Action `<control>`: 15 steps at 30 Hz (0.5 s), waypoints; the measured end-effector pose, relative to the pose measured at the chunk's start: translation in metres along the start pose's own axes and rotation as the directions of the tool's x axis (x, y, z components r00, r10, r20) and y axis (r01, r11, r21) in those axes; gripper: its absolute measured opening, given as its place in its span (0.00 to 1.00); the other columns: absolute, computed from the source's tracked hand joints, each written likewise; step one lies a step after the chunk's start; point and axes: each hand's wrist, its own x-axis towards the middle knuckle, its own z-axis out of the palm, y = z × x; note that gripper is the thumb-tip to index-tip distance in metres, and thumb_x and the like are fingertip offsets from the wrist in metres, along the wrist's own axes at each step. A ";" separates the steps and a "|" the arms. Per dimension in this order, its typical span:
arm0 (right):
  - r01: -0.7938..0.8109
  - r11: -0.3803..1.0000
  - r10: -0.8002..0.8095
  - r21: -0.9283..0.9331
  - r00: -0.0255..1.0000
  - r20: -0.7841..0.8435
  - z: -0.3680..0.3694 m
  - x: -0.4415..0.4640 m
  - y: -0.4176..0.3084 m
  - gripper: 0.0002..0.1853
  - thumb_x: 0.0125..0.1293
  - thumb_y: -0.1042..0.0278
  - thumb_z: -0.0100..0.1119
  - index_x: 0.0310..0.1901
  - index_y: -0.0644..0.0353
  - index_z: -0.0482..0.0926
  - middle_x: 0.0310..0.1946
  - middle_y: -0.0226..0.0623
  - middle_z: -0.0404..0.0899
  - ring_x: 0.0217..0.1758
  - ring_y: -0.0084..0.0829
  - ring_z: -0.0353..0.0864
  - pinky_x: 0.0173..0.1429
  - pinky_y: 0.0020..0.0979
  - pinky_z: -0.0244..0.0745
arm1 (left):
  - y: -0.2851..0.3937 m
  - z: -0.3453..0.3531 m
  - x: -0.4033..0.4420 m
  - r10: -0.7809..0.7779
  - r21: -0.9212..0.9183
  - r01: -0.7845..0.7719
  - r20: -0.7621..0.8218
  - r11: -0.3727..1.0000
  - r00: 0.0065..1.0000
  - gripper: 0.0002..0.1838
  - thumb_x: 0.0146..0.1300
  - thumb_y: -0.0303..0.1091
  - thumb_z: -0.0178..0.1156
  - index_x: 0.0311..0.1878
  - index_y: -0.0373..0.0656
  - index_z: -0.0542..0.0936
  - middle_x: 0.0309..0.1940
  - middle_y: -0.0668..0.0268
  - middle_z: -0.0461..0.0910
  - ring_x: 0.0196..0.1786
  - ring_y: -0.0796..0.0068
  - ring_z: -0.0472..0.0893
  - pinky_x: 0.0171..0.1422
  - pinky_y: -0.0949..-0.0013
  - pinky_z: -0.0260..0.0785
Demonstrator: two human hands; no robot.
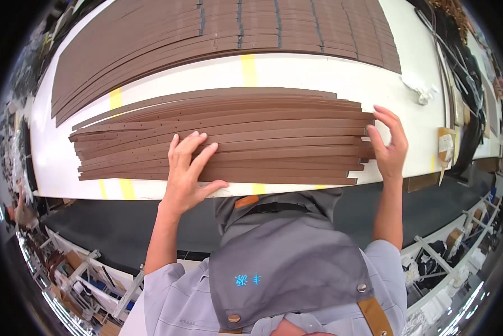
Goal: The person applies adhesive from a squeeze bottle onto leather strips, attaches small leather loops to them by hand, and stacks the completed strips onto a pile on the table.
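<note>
A pile of long brown strips with small holes near their left ends lies across the white table in front of me. My left hand rests on the pile's near side, fingers spread over the strips and thumb by the table's front edge. At the right end, my right hand has its thumb and fingers apart, with the fingertips against the uneven strip ends. Whether it pinches any single strip does not show.
More brown strips, laid in rows with dark marks across them, cover the far part of the white table. A glue bottle with a pointed tip lies at the right edge. Crumpled white scraps sit behind it. Shelving stands behind me.
</note>
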 end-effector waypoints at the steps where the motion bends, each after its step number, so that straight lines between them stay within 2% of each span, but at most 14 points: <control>1: 0.005 1.000 -0.005 0.016 1.000 -0.005 -0.011 -0.008 0.005 0.14 0.60 0.79 0.67 0.49 0.64 0.81 0.55 0.42 0.81 0.60 0.39 0.79 0.65 0.35 0.71 | 0.000 0.001 0.000 -0.025 0.015 0.025 -0.024 1.000 0.999 0.44 0.40 0.43 0.80 0.65 0.46 0.74 0.67 0.58 0.67 0.72 0.54 0.65 0.79 0.39 0.46; 2: -0.015 0.998 0.013 -0.055 0.999 -0.030 -0.022 -0.017 0.011 0.13 0.61 0.80 0.66 0.48 0.65 0.81 0.54 0.42 0.81 0.59 0.38 0.79 0.64 0.35 0.72 | 0.002 0.000 0.003 -0.043 0.029 0.045 -0.051 0.999 0.998 0.45 0.40 0.45 0.79 0.65 0.45 0.74 0.67 0.57 0.68 0.73 0.53 0.65 0.79 0.39 0.45; 4: -0.068 0.983 0.048 -0.169 0.992 -0.120 -0.047 -0.028 0.026 0.12 0.62 0.81 0.64 0.47 0.65 0.81 0.52 0.42 0.81 0.57 0.37 0.80 0.62 0.34 0.73 | 0.014 -0.006 0.009 -0.069 0.033 0.070 -0.014 0.997 0.997 0.45 0.39 0.42 0.80 0.65 0.45 0.74 0.66 0.58 0.68 0.70 0.52 0.68 0.79 0.39 0.47; 6: -0.147 0.962 0.089 -0.229 0.965 -0.245 -0.077 -0.040 0.052 0.11 0.64 0.80 0.62 0.49 0.65 0.81 0.49 0.41 0.81 0.55 0.36 0.80 0.62 0.33 0.73 | 0.029 -0.019 0.028 -0.058 0.003 0.058 -0.028 0.998 0.998 0.35 0.45 0.36 0.78 0.60 0.45 0.78 0.61 0.58 0.73 0.67 0.55 0.71 0.77 0.41 0.51; 7: -0.186 0.951 0.104 -0.246 0.944 -0.313 -0.094 -0.045 0.069 0.11 0.66 0.79 0.61 0.50 0.65 0.80 0.49 0.40 0.80 0.55 0.34 0.79 0.63 0.32 0.72 | 0.030 -0.020 0.038 -0.048 0.018 0.048 -0.029 0.999 0.998 0.35 0.45 0.36 0.78 0.60 0.45 0.78 0.61 0.58 0.73 0.67 0.55 0.71 0.77 0.41 0.51; 9: -0.335 0.845 0.164 -0.417 0.905 -0.393 -0.130 -0.040 0.084 0.15 0.67 0.74 0.62 0.55 0.65 0.78 0.54 0.42 0.78 0.59 0.38 0.77 0.66 0.35 0.69 | 0.024 -0.023 0.069 0.059 0.015 -0.059 -0.039 0.998 0.997 0.22 0.54 0.30 0.72 0.54 0.43 0.81 0.53 0.59 0.78 0.60 0.59 0.75 0.72 0.48 0.61; 10: -0.340 0.847 0.166 -0.409 0.900 -0.403 -0.144 -0.038 0.095 0.15 0.67 0.74 0.62 0.55 0.65 0.78 0.54 0.42 0.78 0.59 0.38 0.77 0.66 0.35 0.69 | 0.027 -0.024 0.089 0.069 0.025 -0.068 -0.038 0.997 0.997 0.22 0.54 0.30 0.72 0.54 0.43 0.81 0.53 0.59 0.78 0.60 0.59 0.75 0.72 0.48 0.61; 12: -0.403 0.687 0.182 -0.604 0.901 -0.394 -0.167 -0.034 0.115 0.21 0.67 0.70 0.63 0.59 0.66 0.74 0.56 0.46 0.76 0.63 0.43 0.73 0.68 0.40 0.66 | 0.040 -0.018 0.137 -0.004 -0.037 0.005 0.021 0.999 1.000 0.14 0.59 0.26 0.66 0.50 0.40 0.82 0.45 0.58 0.79 0.53 0.59 0.77 0.63 0.56 0.67; 13: -0.424 0.695 0.255 -0.581 0.901 -0.352 -0.175 -0.029 0.119 0.27 0.65 0.67 0.65 0.62 0.67 0.71 0.58 0.49 0.73 0.66 0.46 0.70 0.70 0.42 0.62 | 0.040 -0.010 0.156 0.000 -0.037 0.001 0.023 0.999 1.000 0.14 0.59 0.26 0.66 0.50 0.40 0.82 0.45 0.58 0.79 0.53 0.59 0.77 0.63 0.56 0.67; 14: -0.422 0.696 0.254 -0.581 0.902 -0.350 -0.182 -0.026 0.125 0.27 0.65 0.67 0.65 0.62 0.67 0.71 0.58 0.49 0.73 0.66 0.46 0.70 0.70 0.42 0.62 | 0.038 -0.002 0.173 -0.001 -0.011 0.002 0.080 1.000 0.997 0.14 0.59 0.27 0.66 0.48 0.39 0.81 0.44 0.57 0.79 0.51 0.57 0.77 0.61 0.56 0.68; 15: -0.426 0.638 0.284 -0.641 0.904 -0.318 -0.188 -0.023 0.133 0.27 0.64 0.66 0.66 0.62 0.68 0.71 0.58 0.50 0.74 0.66 0.47 0.70 0.70 0.42 0.63 | 0.035 0.007 0.187 -0.012 0.018 0.010 0.135 1.000 0.991 0.13 0.59 0.27 0.66 0.47 0.38 0.81 0.43 0.56 0.79 0.50 0.55 0.77 0.58 0.57 0.69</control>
